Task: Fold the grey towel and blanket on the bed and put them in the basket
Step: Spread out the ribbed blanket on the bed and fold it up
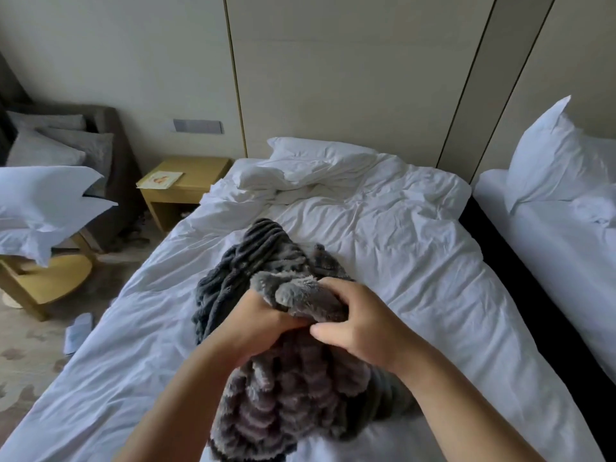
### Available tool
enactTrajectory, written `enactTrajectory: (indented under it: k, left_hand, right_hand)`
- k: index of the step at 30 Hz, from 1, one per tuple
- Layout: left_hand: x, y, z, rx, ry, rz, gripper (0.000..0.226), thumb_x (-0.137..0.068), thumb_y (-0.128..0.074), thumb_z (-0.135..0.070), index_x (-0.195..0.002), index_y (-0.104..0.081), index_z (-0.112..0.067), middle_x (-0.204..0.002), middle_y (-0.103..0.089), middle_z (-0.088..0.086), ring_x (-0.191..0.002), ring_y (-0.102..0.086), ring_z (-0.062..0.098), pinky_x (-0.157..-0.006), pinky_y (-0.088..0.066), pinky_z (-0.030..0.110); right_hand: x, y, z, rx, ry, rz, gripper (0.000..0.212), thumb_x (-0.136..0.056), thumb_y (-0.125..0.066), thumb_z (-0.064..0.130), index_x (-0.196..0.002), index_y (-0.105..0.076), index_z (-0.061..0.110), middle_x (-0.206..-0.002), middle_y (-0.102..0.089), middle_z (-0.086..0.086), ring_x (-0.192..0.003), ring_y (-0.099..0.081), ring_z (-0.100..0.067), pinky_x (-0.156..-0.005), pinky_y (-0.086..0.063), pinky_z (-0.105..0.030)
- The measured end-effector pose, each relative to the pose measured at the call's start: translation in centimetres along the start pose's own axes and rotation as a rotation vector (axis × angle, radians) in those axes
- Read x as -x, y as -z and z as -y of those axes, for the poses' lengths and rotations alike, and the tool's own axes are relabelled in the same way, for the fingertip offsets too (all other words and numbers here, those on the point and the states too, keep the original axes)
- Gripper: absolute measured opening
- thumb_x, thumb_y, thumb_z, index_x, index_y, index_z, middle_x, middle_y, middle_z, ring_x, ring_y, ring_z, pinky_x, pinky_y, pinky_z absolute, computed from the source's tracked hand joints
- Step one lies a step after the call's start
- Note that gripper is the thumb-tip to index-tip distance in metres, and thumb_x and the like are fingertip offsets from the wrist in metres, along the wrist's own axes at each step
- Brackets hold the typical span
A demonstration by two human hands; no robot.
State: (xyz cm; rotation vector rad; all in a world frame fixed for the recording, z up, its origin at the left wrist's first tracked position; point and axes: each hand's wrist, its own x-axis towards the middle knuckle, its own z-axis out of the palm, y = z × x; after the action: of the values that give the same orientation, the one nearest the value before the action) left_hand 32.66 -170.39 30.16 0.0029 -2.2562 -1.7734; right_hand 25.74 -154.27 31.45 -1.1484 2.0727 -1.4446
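2 curled grips, left hand [257, 323] and right hand [364, 332], on 1 bunched, ribbed, fluffy grey blanket [287, 402]

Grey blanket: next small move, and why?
The left hand and right hand both grip one bunched fold of the blanket, which lies crumpled on the bed; so probably draw the hands apart along that edge to open it out.

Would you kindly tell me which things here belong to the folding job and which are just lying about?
For the job: grey blanket, gripped by left hand and right hand; bed under it.
Lying about: white pillow, nightstand, booklet on it, armchair, second bed.
No basket in view.
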Motion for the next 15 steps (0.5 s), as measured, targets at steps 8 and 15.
enactTrajectory:
  k: [8, 15]
  left_hand:
    - [1.1, 3.0, 0.4, 0.492, 0.222, 0.035, 0.036, -0.044, -0.078, -0.020, -0.080, -0.077, -0.012, -0.085, -0.074, 0.012, -0.079, -0.072, 0.027, -0.065, -0.056, 0.032]
    - [2.6, 5.7, 9.4, -0.677, 0.223, -0.402, 0.030, -0.070, -0.072, -0.023, -0.092, -0.061, -0.041, -0.086, -0.068, -0.016, -0.086, -0.064, 0.016, -0.069, -0.049, 0.029]
  right_hand:
    - [0.6, -2.7, -11.9, 0.482, -0.324, 0.443, 0.045, -0.072, -0.075, 0.028, -0.115, -0.065, 0.018, -0.114, -0.067, 0.000, -0.119, -0.055, -0.014, -0.104, -0.043, -0.035]
    - [5.4, -0.8, -17.6, 0.446, -0.641, -0.299, 0.014, -0.078, -0.068, 0.034, -0.074, -0.059, 0.025, -0.077, -0.070, 0.003, -0.085, -0.066, -0.024, -0.074, -0.051, -0.034]
